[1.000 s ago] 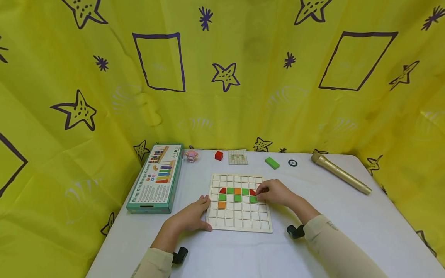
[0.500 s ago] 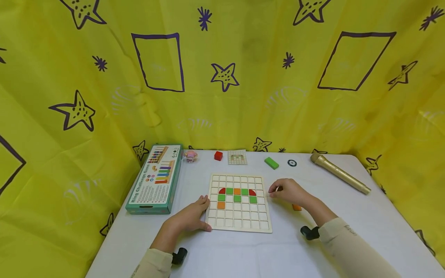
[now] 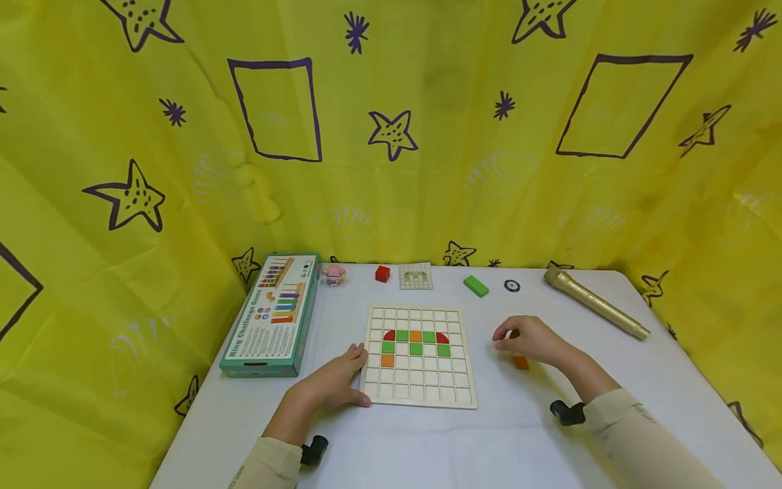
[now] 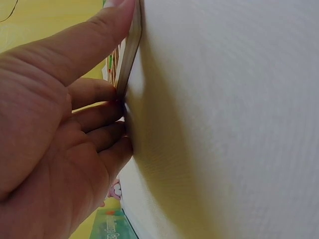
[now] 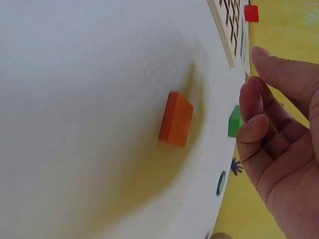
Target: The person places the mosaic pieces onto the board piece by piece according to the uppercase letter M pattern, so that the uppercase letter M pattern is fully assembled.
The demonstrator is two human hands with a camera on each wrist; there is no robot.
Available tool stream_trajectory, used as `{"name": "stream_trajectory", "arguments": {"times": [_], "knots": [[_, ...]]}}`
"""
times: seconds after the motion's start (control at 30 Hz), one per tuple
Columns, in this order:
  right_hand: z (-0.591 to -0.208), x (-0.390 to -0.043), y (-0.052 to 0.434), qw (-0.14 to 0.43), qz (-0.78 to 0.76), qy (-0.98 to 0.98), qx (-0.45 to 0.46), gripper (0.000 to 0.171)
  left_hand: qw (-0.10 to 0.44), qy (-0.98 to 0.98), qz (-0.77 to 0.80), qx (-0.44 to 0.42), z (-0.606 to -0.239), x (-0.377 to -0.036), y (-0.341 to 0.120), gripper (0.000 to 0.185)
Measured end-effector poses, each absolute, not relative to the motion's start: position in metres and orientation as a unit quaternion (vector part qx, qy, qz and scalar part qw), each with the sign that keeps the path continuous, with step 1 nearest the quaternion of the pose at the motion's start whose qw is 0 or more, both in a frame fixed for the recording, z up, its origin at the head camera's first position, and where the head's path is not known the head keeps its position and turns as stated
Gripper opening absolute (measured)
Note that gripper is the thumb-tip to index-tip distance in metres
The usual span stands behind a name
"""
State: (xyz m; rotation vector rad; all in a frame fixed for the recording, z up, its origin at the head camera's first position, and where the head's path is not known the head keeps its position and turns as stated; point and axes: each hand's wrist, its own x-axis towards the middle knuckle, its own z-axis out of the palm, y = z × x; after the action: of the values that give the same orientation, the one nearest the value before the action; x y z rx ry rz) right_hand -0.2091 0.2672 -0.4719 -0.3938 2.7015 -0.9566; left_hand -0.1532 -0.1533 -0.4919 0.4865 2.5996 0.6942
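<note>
A pale grid board (image 3: pixel 421 382) lies on the white table, with red, green and orange pieces in some of its cells. My left hand (image 3: pixel 336 380) rests at the board's left edge. Its fingers and thumb (image 4: pixel 94 35) lie fairly straight against the rim in the left wrist view. To the right of the board, my right hand (image 3: pixel 530 338) hovers over the table, fingers loosely bent and holding nothing. Just below it lies an orange block (image 3: pixel 520 363), which the right wrist view shows apart from the fingertips (image 5: pixel 254 122).
Along the back stand a pink figurine (image 3: pixel 334 274), a red cube (image 3: pixel 382 274), a small pattern card (image 3: pixel 416 276), a green block (image 3: pixel 476 286) and a round dark disc (image 3: pixel 512 286). A game box (image 3: pixel 271 316) lies left, a gold microphone (image 3: pixel 595 303) right. Yellow cloth hangs behind.
My right hand has left the red piece at the board's right side and moved right, toward the orange block, which has come into sight. The left hand has stayed at the board's edge.
</note>
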Motion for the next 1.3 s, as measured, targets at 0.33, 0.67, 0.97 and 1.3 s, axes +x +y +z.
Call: {"name": "stream_trajectory", "arguments": {"times": [0.33,0.67,0.97,1.3], "knots": [[-0.473,-0.199,0.289,0.124,-0.337,0.925,-0.122,0.014,0.200,0.931,0.249,0.174,-0.490,-0.152,-0.153,0.100],[-0.484,-0.188,0.303,0.132,-0.344,0.925,-0.096,0.021,0.200,0.930,0.251,0.178,-0.489,-0.152,-0.154,0.100],[-0.495,-0.181,0.308,0.122,-0.342,0.925,-0.113,0.025,0.197,0.931,0.247,0.184,-0.491,-0.152,-0.153,0.101],[-0.496,-0.180,0.308,0.117,-0.334,0.927,-0.125,0.025,0.199,0.931,0.248,0.180,-0.491,-0.152,-0.152,0.100]]}}
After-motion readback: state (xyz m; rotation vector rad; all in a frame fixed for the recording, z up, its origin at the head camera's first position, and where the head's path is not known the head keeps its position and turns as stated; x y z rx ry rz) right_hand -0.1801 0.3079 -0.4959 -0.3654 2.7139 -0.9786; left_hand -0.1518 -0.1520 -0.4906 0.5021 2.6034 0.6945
